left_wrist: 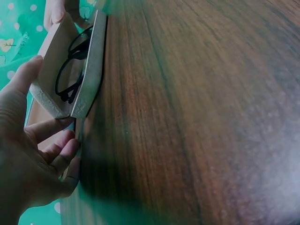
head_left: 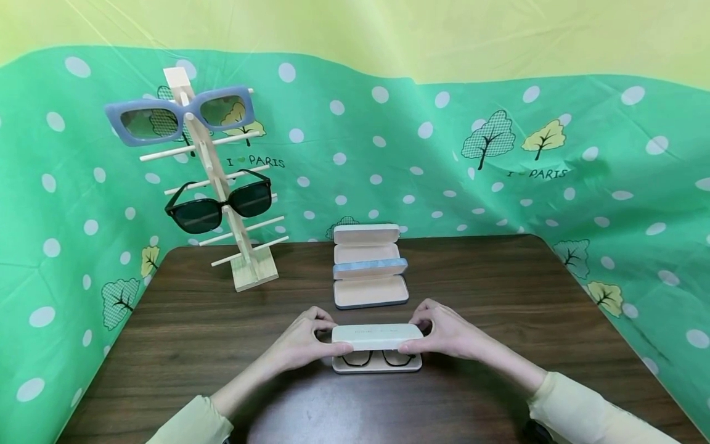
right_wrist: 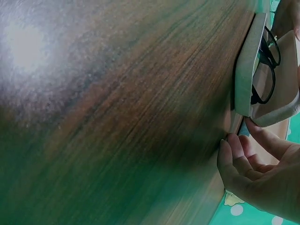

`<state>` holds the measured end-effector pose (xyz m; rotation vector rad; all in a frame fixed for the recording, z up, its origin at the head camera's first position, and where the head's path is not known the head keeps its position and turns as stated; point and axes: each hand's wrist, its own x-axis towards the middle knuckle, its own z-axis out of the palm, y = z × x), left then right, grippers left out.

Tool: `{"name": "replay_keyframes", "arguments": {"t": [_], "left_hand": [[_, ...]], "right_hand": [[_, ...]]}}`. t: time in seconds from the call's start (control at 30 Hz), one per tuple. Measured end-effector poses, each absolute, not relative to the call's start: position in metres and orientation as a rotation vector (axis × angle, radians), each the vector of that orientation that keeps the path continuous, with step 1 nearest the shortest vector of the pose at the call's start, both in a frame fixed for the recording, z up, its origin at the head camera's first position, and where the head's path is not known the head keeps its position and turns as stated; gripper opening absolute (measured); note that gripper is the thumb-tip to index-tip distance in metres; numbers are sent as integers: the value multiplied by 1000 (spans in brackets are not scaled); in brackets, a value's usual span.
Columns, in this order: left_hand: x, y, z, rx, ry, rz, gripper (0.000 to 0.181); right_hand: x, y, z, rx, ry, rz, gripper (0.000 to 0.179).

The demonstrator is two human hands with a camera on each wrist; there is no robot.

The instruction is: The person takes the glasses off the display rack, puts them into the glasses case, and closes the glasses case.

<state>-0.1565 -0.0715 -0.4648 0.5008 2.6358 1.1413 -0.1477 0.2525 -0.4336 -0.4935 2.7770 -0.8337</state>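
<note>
A pale glasses case point(head_left: 377, 336) lies near the middle of the table, its lid tilted partway down over the base. Inside it sits a pair of black-framed eyeglasses point(left_wrist: 70, 70), the lower rims showing beneath the lid in the head view. My left hand point(head_left: 307, 340) grips the lid's left end, thumb on the front edge and fingers behind. At the opposite end, my right hand point(head_left: 446, 330) holds the lid the same way. Just beyond the hands stands a second glasses case point(head_left: 370, 291), open, with a blue band point(head_left: 370, 266) across it.
At the back left, a wooden display rack point(head_left: 252, 271) with several pegs carries blue-framed sunglasses point(head_left: 180, 114) and black sunglasses point(head_left: 222, 206). The dark wooden table point(head_left: 471, 277) meets a green dotted cloth point(head_left: 388, 154) behind and at both sides.
</note>
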Motion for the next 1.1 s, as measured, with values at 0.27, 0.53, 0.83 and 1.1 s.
{"name": "replay_keyframes", "arguments": {"t": [0.27, 0.53, 0.83, 1.1], "left_hand": [[-153, -73, -471, 589, 2693, 1128, 60], [-153, -73, -474, 593, 2718, 1129, 60], [-150, -73, -478, 663, 2786, 1097, 63], [-148, -74, -482, 787, 2878, 1012, 69]], "right_hand": [[-146, 251, -435, -510, 2822, -805, 45], [-145, 251, -436, -519, 2845, -804, 49], [-143, 250, -439, -535, 2885, -762, 54], [-137, 246, -443, -541, 2967, -636, 66]]}}
